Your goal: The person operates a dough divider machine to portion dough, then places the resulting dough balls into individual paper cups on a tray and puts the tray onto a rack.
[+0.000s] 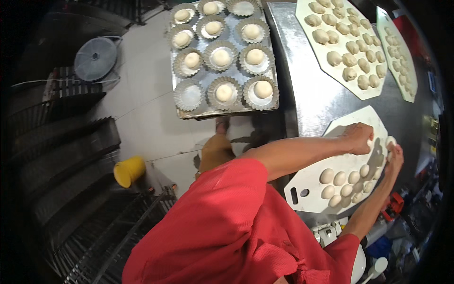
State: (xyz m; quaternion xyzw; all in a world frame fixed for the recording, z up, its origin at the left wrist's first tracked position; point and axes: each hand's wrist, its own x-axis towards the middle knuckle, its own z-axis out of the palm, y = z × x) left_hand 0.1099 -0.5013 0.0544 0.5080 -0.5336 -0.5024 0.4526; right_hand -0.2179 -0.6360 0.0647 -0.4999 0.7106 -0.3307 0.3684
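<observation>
White cutting boards: three, one near [312, 182] and two far [331, 28] [397, 52]. Baking tray [208, 111]: one, with twelve fluted tins (ten filled with dough). Dough balls on the near board [339, 179]: about ten. Yellow bucket [128, 171]: one, left.

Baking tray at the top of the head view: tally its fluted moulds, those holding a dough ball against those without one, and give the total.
Moulds holding a dough ball: 10
Moulds with no ball: 2
Total on the baking tray: 12
</observation>
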